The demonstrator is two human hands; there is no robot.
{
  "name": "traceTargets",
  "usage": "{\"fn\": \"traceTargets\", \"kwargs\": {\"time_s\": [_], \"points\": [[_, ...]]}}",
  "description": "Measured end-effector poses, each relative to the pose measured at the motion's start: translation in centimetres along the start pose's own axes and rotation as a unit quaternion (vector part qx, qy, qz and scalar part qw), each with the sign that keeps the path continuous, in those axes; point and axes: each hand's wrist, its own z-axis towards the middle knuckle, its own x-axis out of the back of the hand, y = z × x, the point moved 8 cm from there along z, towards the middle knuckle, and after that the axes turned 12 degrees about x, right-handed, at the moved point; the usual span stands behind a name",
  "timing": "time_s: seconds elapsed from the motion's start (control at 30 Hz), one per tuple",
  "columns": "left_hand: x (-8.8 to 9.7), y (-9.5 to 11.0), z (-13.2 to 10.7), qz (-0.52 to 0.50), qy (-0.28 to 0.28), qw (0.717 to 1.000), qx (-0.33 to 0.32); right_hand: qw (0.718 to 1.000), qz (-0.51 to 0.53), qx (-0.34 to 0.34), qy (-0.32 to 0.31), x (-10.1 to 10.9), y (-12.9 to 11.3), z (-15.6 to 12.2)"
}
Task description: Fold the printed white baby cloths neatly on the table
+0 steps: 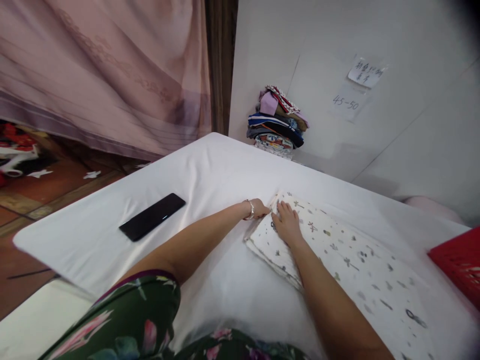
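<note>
A white cloth (339, 250) printed with small grey, brown and green motifs lies folded in layers along the right part of the table. At its far left corner, my left hand (258, 208), with a silvery bracelet at the wrist, has its fingers closed on the cloth's edge. My right hand (288, 224) rests flat on top, close beside the left, its fingers stretched out. The forearm crosses the lower layers and hides part of them. The cloth's near right end blurs toward the frame's bottom.
A black phone (153, 216) lies on the white-covered table (221, 170) at left. Folded clothes (277, 122) are stacked beyond the far edge, against the wall. A red object (459, 262) stands at the right edge. A pink curtain (123, 65) hangs behind the table.
</note>
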Motion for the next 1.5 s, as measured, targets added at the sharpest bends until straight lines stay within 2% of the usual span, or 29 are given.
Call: {"fn": "traceTargets", "kwargs": {"time_s": [0.13,0.4,0.67,0.83,0.93,1.03,1.1,1.27,1.4,1.5], "points": [[0.4,0.3,-1.1,0.014,0.036,0.999,0.002,1.000,-0.011,0.002,0.001,0.1,-0.3,-0.2],[-0.7,-1.4,-3.1,0.006,-0.044,0.999,0.012,0.999,-0.041,0.011,0.016,0.5,-0.7,-0.2],[-0.5,-2.0,-4.6,-0.004,0.006,1.000,0.019,0.999,-0.041,0.012,0.015,0.4,-0.9,-0.3],[-0.6,-3.1,-6.4,-0.045,-0.011,0.999,0.021,1.000,-0.016,0.005,0.010,0.7,-0.5,0.2],[-0.7,-4.2,-7.3,-0.064,-0.009,0.998,0.017,1.000,0.025,-0.002,0.011,1.9,-0.5,0.3],[-0.9,-5.8,-8.3,-0.075,0.001,0.997,0.010,0.999,0.047,0.008,0.021,3.6,-2.0,-0.9],[-1.2,-6.9,-8.9,-0.093,0.005,0.996,-0.002,0.997,0.068,0.038,0.019,4.1,-3.9,-2.4],[-2.4,-9.2,-9.3,-0.143,0.030,0.989,-0.024,0.987,0.090,0.136,0.004,3.7,-8.8,-6.0],[-3.2,-9.2,-9.4,-0.158,0.052,0.985,-0.044,0.988,0.037,0.149,0.004,3.0,-9.5,-6.6],[-3.4,-9.1,-9.7,-0.151,0.075,0.985,-0.028,0.988,0.022,0.152,-0.006,2.6,-9.6,-6.6]]}}
